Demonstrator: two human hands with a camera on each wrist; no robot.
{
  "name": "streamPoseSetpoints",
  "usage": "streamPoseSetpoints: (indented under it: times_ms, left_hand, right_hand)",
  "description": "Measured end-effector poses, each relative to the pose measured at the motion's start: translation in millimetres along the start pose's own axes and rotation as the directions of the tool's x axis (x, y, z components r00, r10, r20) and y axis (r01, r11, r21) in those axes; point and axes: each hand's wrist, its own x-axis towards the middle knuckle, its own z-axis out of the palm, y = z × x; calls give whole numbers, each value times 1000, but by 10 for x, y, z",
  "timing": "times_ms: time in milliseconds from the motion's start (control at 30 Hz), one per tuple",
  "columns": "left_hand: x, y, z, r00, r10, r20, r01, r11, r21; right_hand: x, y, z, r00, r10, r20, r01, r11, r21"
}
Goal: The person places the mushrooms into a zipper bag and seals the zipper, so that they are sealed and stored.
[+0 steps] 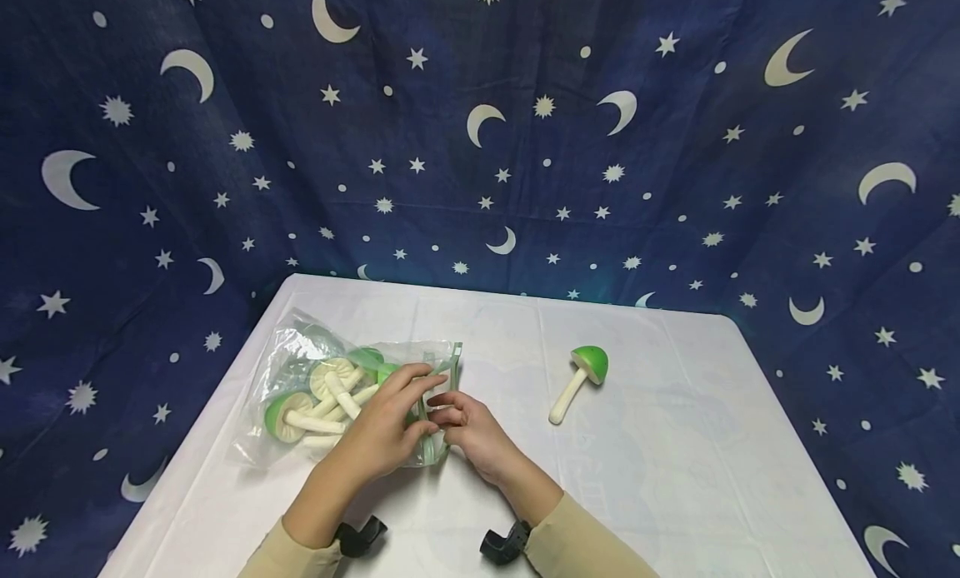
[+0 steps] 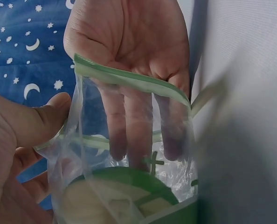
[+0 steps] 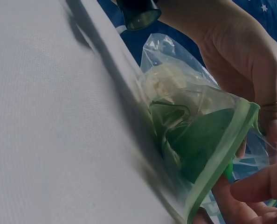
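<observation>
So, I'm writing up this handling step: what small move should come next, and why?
Probably slide the right hand slightly deeper and grasp the nearest green-capped mushroom, with the left hand steadying the bag. The right fingers lie in the bag's open mouth, pointing towards that cap, and the left thumb is at the bag's edge.

I count two hands of mine, one left (image 1: pixel 386 416) and one right (image 1: pixel 480 436), two tan sleeves (image 1: pixel 588 540) and two black wrist devices (image 1: pixel 360 538). I have one clear zip bag (image 1: pixel 296 345), and inside it at least four green-capped mushrooms (image 1: pixel 288 416); they overlap too much for me to give an exact number. One more loose mushroom (image 1: pixel 582 378), one white table (image 1: pixel 675 445) and one patterned backdrop (image 1: pixel 555 28) complete my count.
</observation>
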Motion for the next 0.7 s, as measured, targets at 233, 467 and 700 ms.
streamPoseSetpoints:
  times_ms: [233,467,700]
  left_hand:
    - [-3,1,-3,1000,-14,-2,14,1000,0]
    - [1,1,5,1000,-16,-7,15,1000,-9]
    - [-4,3,6,1000,-22,-3,22,1000,-13]
  right_hand:
    - [14,9,-36,1000,-2,-14,3,998,67]
    - [5,-20,-49,999,11,-32,-7,993,115]
    - [-15,-5,-78,1000,11,-22,-8,991,137]
